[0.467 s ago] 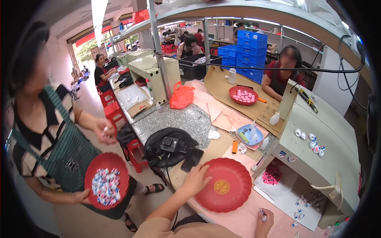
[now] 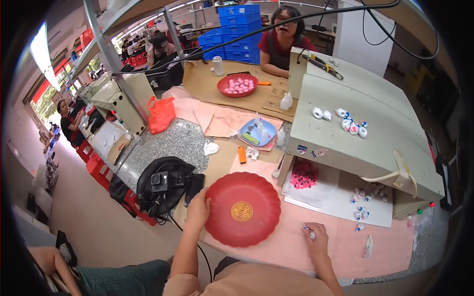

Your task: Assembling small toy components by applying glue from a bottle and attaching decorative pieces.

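Note:
A wide red plate (image 2: 222, 197) with a fluted rim and a gold emblem rests near the table's front edge, nothing lying in it. My left hand (image 2: 197, 209) is closed on its left rim. To the right of the plate, my right hand (image 2: 318, 239) rests low over the pink table cover. Its curled fingers grip a small white-and-blue piece (image 2: 312, 236), partly hidden by them. Similar small pieces (image 2: 361, 213) lie on white paper under the grey metal housing, beside a pile of pink-and-black bits (image 2: 303, 176).
Left of the plate are a black bag (image 2: 148, 185) and a dark phone (image 2: 195, 190). Beyond it lie an orange lighter (image 2: 241, 155) and a blue dish (image 2: 266, 126). White rolls (image 2: 353, 128) top the grey housing (image 2: 326, 93). A co-worker sits opposite, behind a red bowl (image 2: 224, 90) of pink balls.
The view has swung right. My left hand has shifted from over the plate's upper left to its side rim. The co-worker at left with a filled red bowl has mostly left view.

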`<action>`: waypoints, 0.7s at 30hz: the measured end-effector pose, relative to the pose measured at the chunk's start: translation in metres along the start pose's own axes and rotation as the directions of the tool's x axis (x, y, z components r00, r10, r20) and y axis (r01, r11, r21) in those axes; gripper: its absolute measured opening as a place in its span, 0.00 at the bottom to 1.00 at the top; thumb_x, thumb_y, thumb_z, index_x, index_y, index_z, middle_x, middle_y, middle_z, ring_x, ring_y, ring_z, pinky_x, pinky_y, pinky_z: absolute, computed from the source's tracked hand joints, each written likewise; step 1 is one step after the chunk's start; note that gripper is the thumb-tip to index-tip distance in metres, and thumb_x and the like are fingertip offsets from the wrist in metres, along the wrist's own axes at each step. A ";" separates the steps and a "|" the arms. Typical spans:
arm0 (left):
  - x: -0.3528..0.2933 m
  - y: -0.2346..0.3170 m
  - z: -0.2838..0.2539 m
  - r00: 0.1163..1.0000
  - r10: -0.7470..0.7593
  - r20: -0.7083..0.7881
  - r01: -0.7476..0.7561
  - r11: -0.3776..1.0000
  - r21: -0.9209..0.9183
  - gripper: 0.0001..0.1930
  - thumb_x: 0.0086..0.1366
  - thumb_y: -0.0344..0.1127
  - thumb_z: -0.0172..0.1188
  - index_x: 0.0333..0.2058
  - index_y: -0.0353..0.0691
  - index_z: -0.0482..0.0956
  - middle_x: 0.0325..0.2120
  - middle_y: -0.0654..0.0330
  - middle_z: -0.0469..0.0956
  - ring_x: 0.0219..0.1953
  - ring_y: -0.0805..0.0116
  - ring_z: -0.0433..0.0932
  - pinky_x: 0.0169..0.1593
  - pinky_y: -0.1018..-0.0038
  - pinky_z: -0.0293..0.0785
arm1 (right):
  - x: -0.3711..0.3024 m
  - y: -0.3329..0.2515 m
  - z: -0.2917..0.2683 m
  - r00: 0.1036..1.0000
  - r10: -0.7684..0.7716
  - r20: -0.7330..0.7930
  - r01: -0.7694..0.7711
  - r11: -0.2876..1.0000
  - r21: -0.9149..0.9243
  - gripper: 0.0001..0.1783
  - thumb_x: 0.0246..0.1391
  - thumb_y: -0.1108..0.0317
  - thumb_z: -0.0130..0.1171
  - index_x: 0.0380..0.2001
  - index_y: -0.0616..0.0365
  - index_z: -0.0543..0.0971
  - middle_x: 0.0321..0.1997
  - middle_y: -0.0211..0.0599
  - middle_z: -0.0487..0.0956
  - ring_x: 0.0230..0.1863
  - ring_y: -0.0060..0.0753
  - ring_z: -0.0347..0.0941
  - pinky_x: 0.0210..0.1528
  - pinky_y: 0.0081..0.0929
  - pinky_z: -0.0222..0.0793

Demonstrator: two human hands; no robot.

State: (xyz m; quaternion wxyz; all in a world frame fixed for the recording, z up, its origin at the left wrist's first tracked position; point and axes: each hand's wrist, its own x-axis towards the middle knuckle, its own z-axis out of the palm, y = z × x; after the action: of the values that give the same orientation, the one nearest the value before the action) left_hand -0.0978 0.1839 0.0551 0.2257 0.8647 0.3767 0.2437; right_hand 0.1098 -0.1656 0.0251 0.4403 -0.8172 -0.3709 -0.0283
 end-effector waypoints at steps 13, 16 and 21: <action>-0.002 0.119 -0.003 0.994 0.089 0.059 -0.069 0.955 -0.287 0.16 0.63 0.29 0.57 0.50 0.36 0.74 0.37 0.56 0.76 0.37 0.65 0.76 0.38 0.72 0.73 | -0.006 -0.002 -0.010 0.920 0.391 -0.037 -0.347 0.855 0.385 0.10 0.52 0.71 0.64 0.39 0.59 0.80 0.37 0.35 0.79 0.37 0.28 0.76 0.40 0.24 0.73; -0.060 0.183 0.056 0.859 0.327 0.394 0.015 0.753 -0.657 0.18 0.60 0.25 0.61 0.50 0.38 0.75 0.43 0.59 0.75 0.38 0.73 0.76 0.38 0.79 0.74 | -0.007 0.000 -0.012 0.781 0.603 0.163 -0.509 0.461 0.727 0.10 0.56 0.68 0.62 0.40 0.59 0.78 0.37 0.30 0.78 0.40 0.24 0.75 0.45 0.25 0.72; -0.087 0.221 0.146 0.707 0.486 0.514 0.244 0.514 -0.822 0.21 0.59 0.22 0.62 0.52 0.39 0.74 0.42 0.60 0.73 0.38 0.77 0.75 0.38 0.80 0.77 | -0.014 -0.014 -0.029 0.717 0.520 0.464 -0.399 -0.238 0.885 0.11 0.60 0.63 0.57 0.43 0.55 0.76 0.40 0.29 0.77 0.42 0.21 0.72 0.47 0.27 0.71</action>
State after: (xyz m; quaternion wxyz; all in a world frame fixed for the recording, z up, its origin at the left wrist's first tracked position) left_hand 0.0565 -0.0481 0.0461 0.7204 0.6897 0.0256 0.0678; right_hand 0.0988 -0.1905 0.0475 0.8638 -0.3353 0.0764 0.3683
